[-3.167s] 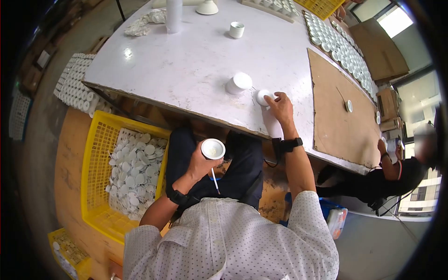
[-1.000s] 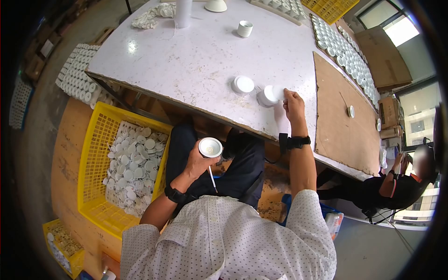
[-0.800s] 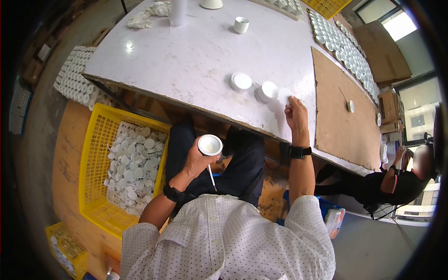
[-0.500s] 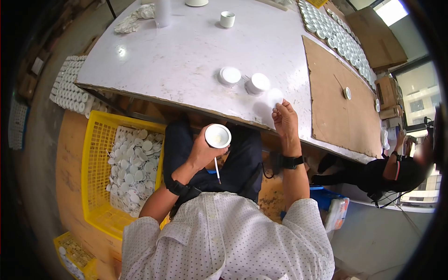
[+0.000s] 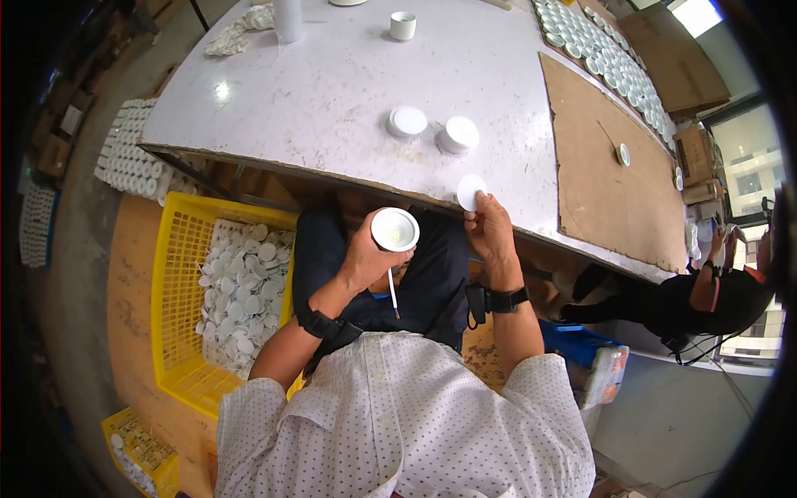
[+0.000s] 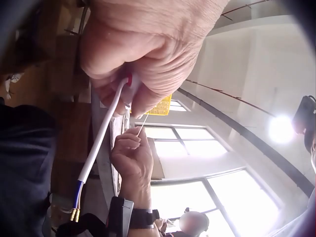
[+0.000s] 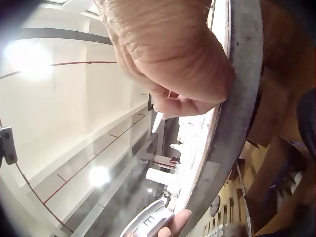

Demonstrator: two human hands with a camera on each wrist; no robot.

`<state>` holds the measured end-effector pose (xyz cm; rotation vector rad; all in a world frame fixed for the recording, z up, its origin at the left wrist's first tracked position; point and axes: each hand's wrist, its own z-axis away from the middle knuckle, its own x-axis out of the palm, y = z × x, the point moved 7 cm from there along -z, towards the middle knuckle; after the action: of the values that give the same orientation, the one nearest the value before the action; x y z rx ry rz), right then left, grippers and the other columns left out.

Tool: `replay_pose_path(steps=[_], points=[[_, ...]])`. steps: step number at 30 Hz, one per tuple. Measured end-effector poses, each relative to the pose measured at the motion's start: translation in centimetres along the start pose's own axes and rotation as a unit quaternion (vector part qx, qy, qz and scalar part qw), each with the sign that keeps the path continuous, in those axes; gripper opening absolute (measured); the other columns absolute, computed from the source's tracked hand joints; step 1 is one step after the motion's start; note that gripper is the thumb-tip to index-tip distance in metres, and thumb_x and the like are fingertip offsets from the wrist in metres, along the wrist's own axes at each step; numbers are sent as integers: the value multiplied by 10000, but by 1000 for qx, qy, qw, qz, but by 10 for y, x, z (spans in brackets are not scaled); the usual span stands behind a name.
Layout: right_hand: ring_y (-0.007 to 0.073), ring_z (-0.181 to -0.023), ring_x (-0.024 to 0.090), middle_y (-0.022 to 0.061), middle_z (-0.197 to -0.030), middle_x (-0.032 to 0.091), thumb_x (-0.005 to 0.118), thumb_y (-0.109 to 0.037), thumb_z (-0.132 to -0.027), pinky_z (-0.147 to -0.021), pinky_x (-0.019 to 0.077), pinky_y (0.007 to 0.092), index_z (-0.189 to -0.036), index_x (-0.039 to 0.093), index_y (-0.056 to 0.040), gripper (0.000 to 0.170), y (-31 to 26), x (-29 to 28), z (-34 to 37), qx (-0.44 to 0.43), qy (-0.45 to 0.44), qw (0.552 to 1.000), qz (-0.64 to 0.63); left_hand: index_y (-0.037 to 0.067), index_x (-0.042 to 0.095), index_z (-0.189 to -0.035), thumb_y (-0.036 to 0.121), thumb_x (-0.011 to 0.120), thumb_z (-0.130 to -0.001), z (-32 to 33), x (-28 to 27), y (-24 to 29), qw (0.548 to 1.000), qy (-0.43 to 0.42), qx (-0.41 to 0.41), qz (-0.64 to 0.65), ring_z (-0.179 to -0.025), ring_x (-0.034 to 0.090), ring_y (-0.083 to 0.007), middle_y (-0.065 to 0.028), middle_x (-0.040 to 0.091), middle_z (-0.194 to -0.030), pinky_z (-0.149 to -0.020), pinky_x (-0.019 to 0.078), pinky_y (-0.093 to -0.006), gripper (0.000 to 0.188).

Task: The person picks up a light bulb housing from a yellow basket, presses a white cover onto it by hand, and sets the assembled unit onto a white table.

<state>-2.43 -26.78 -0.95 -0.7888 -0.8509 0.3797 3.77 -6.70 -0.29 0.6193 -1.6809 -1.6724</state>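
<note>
Above the lap, my left hand [image 5: 363,256] grips a white round downlight [image 5: 395,229], its open face turned up with a yellowish patch inside. A white cable [image 6: 101,136] hangs from it, ending in blue and brown wires with bare metal tips. My right hand [image 5: 491,231] pinches a thin white disc [image 5: 471,192] at its edge between thumb and fingers, near the table's front edge and apart from the downlight. The right wrist view shows this disc nearly edge-on, with the downlight's rim low in the picture. Two stacks of white discs [image 5: 408,121] stand on the table.
A white table [image 5: 315,91] lies ahead, bearing a small stack of white cups [image 5: 403,26] and a cardboard sheet [image 5: 598,158]. Trays of white round parts [image 5: 594,62] line the far right. A yellow crate [image 5: 178,315] of discs stands left. Another person [image 5: 718,299] is at right.
My right hand has taken a disc from the right stack and drawn it back toward the table edge, nearer the downlight. My left hand has risen slightly, still holding the downlight.
</note>
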Motion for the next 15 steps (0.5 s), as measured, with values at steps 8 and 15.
replay_pose_path(steps=[8,15], points=[[72,-547,469,2,-682,528,534,-151,-854,-476,355,189,-817,516,-77,84,11,6,24,-22,-67,997,16,-1,393,-1140,-54,652,-697,16,4,-1,1000,8,8,-26,-848,609,-171,-96,574,-977,-664,514,-248,516],[73,-515,465,-4,-609,518,601,-173,-821,-462,368,191,-737,514,-96,143,40,-8,40,10,-42,999,23,6,413,-1144,-7,698,-646,26,0,6,995,45,31,-84,-897,572,-156,-83,565,-995,-765,475,-259,574]])
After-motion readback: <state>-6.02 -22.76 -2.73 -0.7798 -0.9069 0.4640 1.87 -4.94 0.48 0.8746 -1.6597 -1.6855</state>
